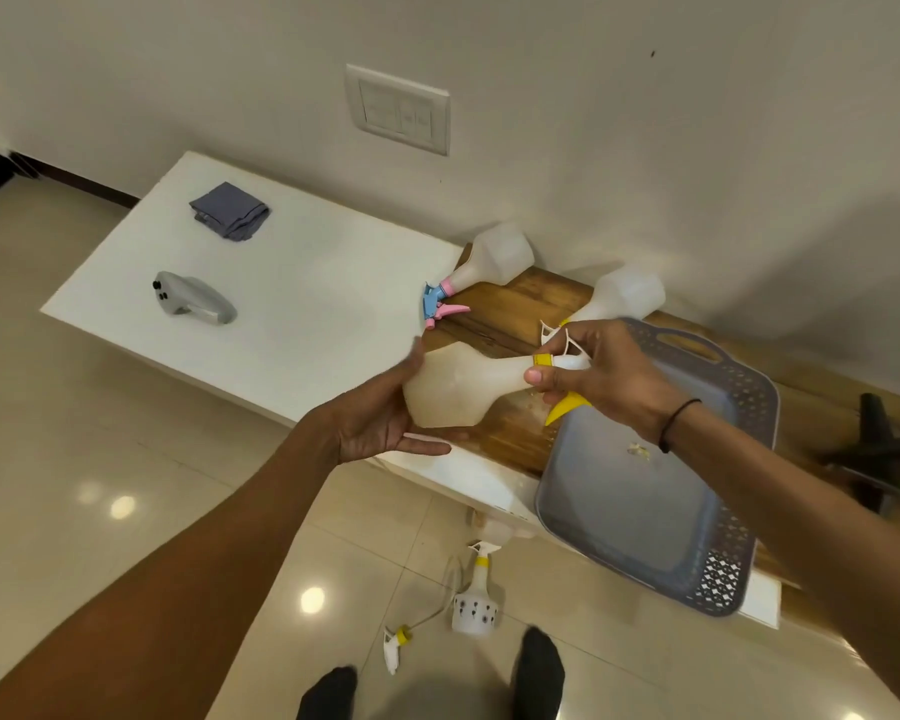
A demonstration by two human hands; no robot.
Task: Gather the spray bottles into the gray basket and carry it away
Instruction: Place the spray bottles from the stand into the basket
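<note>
your right hand (588,374) grips the translucent white spray bottle with yellow trigger (458,387), left hand (380,423) flat under its base; next, lower it into the gray perforated plastic basket (739,553) at 4 o'clock

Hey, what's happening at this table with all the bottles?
A person is gathering spray bottles into the gray basket, which holds no bottle yet. The right hand grips a yellow-trigger bottle by its neck, held sideways above the table, while the open left hand supports its base. A pink-and-blue-trigger bottle and another bottle lie on the wooden top. One more bottle stands on the floor.
</note>
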